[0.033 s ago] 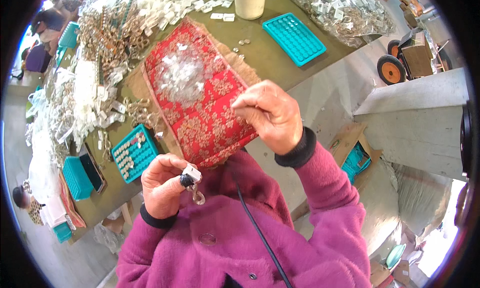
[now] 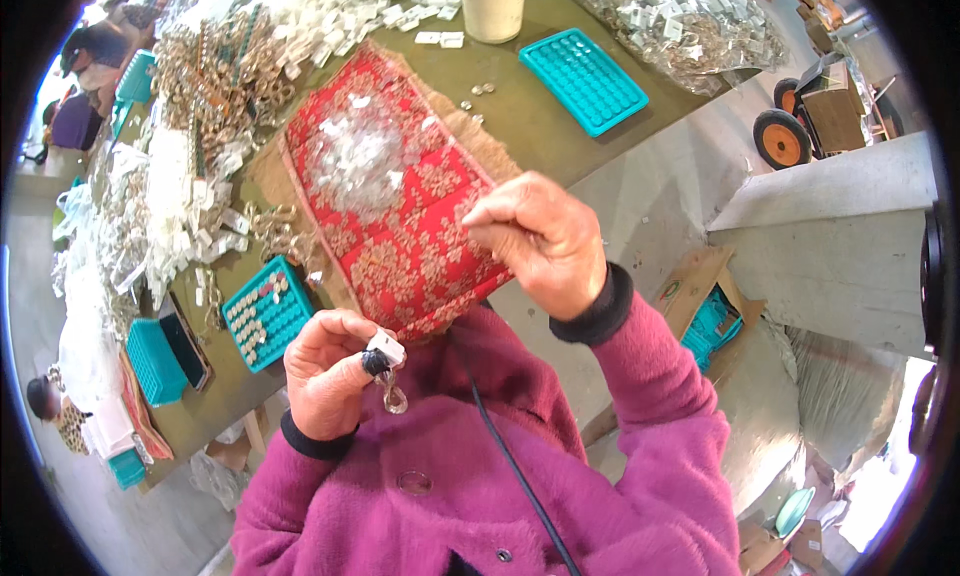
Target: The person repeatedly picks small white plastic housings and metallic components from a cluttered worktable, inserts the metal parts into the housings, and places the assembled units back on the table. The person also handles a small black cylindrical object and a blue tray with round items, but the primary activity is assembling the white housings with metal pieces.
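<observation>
My left hand [image 2: 328,374] pinches a small white tag [image 2: 386,350] between thumb and fingers, low in front of my chest. From the tag hangs a short length of metal links [image 2: 395,398]. A black wrap [image 2: 375,362] covers the end of the left thumb. My right hand [image 2: 540,238] is raised over the near right edge of a red floral cloth pad [image 2: 425,246], its thumb and forefinger pressed together. What they grip, if anything, is too small to make out. On the pad lies a heap of small clear plastic pieces [image 2: 355,156].
A teal tray [image 2: 268,316] with rows of small round pieces stands left of the pad. Another teal tray [image 2: 585,81] lies at the far right, near a whitish cup [image 2: 492,6]. Tagged chains [image 2: 215,66] pile up at left. A wheeled cart [image 2: 815,121] stands beyond the table.
The view has shifted slightly, with the table things a little lower. My right hand has sunk slightly. My left hand keeps its pinch on the tag, and the links hang a touch lower.
</observation>
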A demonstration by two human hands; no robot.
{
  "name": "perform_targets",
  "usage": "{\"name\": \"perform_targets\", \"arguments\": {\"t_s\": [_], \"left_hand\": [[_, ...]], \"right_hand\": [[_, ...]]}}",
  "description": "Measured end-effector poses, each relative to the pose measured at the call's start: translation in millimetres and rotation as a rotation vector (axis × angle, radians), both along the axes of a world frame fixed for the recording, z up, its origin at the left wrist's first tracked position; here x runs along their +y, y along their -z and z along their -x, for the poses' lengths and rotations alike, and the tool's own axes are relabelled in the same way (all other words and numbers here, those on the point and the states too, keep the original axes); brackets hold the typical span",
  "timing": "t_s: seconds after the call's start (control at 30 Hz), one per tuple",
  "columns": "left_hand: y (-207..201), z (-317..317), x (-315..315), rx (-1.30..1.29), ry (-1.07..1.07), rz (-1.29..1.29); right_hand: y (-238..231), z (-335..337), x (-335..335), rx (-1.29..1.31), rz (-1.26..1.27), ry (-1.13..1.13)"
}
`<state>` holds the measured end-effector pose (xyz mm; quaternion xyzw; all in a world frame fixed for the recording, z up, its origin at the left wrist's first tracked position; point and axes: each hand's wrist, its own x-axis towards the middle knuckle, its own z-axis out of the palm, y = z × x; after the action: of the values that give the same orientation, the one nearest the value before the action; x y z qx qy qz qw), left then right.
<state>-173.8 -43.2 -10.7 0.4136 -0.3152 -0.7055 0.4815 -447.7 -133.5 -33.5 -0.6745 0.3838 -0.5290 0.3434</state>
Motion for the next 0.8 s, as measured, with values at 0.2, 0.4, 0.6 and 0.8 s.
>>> {"name": "perform_targets", "arguments": {"t_s": [0.2, 0.4, 0.6, 0.8], "left_hand": [[2.4, 44.6, -29.9, 0.033, 0.070, 0.005], [11.6, 71.5, -43.4, 0.139, 0.157, -0.090], [17.2, 82.4, -42.8, 0.240, 0.188, -0.126], [14.9, 85.4, -39.4, 0.290, 0.227, -0.166]], "right_hand": [[-4.9, 16.1, 31.6, -0.321, -0.410, -0.032], [-3.9, 32.8, 41.3, -0.262, -0.326, -0.052], [4.4, 22.7, 46.5, -0.136, -0.124, -0.004], [8.5, 24.6, 50.9, -0.127, -0.125, 0.003]]}}
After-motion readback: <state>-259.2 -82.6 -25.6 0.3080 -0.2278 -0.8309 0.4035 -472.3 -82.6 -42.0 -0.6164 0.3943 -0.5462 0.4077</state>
